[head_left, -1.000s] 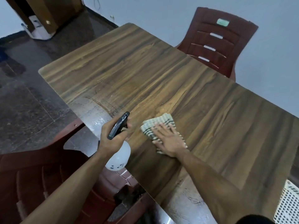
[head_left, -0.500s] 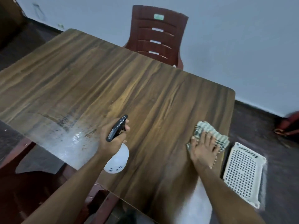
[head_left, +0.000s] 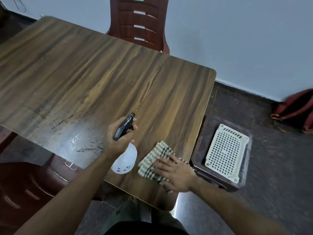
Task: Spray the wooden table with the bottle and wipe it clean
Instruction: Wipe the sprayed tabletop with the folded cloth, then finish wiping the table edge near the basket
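The wooden table fills the middle of the view, with a wet, shiny patch near its front left edge. My left hand grips a white spray bottle by its black trigger head, held just above the table's front edge with the nozzle pointing away from me. My right hand presses flat, fingers straight, on a striped green and white cloth lying near the table's front right corner, close beside the bottle.
A dark red plastic chair stands at the far side against the wall. Another dark red chair is at the front left. A white perforated tray lies on a dark stool right of the table. A red bag sits by the wall.
My right hand has slid the cloth along the table toward the front right corner and then nearer the bottle. The view has swung right. My left hand keeps holding the bottle.
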